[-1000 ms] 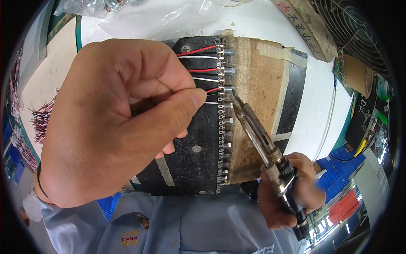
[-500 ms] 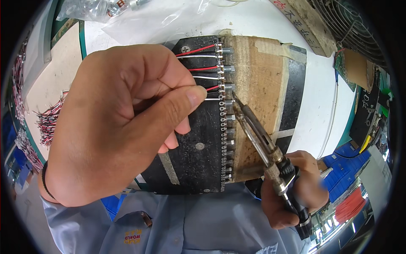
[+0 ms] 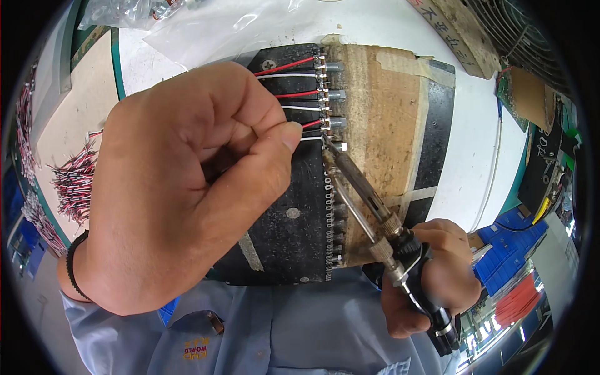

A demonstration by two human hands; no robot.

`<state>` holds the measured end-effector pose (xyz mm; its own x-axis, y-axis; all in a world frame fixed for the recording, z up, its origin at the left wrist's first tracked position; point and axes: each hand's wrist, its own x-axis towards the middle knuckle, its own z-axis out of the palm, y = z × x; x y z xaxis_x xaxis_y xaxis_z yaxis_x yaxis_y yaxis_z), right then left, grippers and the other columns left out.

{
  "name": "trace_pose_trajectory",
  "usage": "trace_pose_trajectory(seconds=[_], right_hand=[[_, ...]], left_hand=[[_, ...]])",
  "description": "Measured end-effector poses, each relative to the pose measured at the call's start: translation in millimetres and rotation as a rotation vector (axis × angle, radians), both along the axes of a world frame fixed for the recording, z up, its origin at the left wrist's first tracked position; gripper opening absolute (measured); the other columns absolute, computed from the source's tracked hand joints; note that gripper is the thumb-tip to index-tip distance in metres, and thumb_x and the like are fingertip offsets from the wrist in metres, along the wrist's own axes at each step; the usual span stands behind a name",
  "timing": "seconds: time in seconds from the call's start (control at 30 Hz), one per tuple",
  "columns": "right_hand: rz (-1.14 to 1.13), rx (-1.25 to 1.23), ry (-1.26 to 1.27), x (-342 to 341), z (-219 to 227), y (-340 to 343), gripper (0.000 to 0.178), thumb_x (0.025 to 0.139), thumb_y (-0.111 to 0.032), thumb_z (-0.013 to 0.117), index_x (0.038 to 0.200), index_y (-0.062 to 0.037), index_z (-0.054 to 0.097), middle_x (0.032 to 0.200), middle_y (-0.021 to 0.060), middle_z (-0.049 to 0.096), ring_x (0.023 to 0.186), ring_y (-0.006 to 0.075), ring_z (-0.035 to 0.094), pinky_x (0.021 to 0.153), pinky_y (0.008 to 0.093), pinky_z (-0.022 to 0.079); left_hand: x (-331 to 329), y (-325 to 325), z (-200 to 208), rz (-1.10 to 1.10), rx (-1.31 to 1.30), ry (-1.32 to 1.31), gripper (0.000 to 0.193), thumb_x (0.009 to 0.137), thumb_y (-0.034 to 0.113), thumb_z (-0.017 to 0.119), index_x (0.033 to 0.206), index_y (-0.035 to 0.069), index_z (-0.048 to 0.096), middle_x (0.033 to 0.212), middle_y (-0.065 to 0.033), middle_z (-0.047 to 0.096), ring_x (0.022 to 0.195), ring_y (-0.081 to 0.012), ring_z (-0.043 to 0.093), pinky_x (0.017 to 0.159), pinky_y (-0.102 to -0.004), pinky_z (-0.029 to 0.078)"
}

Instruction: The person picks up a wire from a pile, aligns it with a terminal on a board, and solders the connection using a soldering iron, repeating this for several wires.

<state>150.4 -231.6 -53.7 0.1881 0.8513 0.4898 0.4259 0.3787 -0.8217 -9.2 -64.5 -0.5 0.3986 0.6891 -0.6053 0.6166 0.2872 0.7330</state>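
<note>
My left hand is closed in a pinch over a black jig plate. Red and white wire ends stick out from its thumb and fingertip toward a row of small metal terminals. In my right hand is a black-handled soldering iron with a thin metal feed tube alongside. Its tip meets the row at the end of the white wire, just in front of my left fingertips. Farther up the row, red, black and white wires lie against other terminals. My left fingers hide the rest of the held wires.
Right of the row lies a brown board edged with tape. A bundle of cut red, black and white wires sits at the left. Clear plastic bags lie at the far side, and a wire fan guard stands far right.
The soldering iron's tip has moved left, from beside the row onto the terminal by the white wire. The jig has shifted slightly away from me. My left hand keeps its pinch.
</note>
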Motion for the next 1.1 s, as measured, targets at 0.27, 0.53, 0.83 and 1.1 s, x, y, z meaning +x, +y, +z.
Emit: trace_pose_trajectory(seconds=[0.27, 0.53, 0.83, 1.1], right_hand=[[0.004, -0.016, 0.023, -3, 1, -4, 0.054, 0.086, -0.045, 0.061, 0.108, 0.0038, 0.055, 0.065, 0.0152, 0.059, 0.062, 0.0306, 0.061, 0.059, 0.0434, 0.050], [0.004, -0.052, 0.057, -1, 3, -7, 0.054, 0.088, -0.048, 0.062, 0.108, 0.0021, 0.054, 0.067, 0.0158, 0.060, 0.062, 0.0292, 0.061, 0.057, 0.0414, 0.049], [0.037, -0.055, 0.038, 2, 3, -8, 0.055, 0.090, -0.045, 0.061, 0.110, 0.0056, 0.051, 0.074, 0.0195, 0.062, 0.068, 0.0293, 0.063, 0.061, 0.0374, 0.051], [-0.171, 0.032, -0.004, -7, -8, -15, 0.063, 0.097, -0.053, 0.047, 0.127, 0.0016, 0.039, 0.093, 0.0246, 0.064, 0.072, 0.0272, 0.066, 0.065, 0.0356, 0.056]], left_hand=[[-2, -7, -4, -0.014, 0.116, -0.054, 0.014, 0.094, 0.010, 0.063, 0.089, -0.002, 0.059, 0.065, -0.0031, 0.061, 0.054, -0.0046, 0.055, 0.049, -0.0178, 0.043], [-3, 0, -3, 0.012, -0.006, -0.080, 0.014, 0.093, 0.010, 0.063, 0.088, -0.002, 0.059, 0.065, -0.0030, 0.061, 0.053, -0.0045, 0.055, 0.049, -0.0177, 0.043], [-10, 9, -10, -0.103, -0.006, -0.141, 0.013, 0.093, 0.009, 0.063, 0.086, -0.002, 0.059, 0.066, -0.0027, 0.062, 0.054, -0.0043, 0.056, 0.049, -0.0177, 0.044], [-20, 12, -12, -0.252, 0.092, -0.161, 0.016, 0.093, 0.011, 0.063, 0.084, -0.002, 0.059, 0.066, -0.0017, 0.060, 0.054, -0.0041, 0.055, 0.048, -0.0180, 0.044]])
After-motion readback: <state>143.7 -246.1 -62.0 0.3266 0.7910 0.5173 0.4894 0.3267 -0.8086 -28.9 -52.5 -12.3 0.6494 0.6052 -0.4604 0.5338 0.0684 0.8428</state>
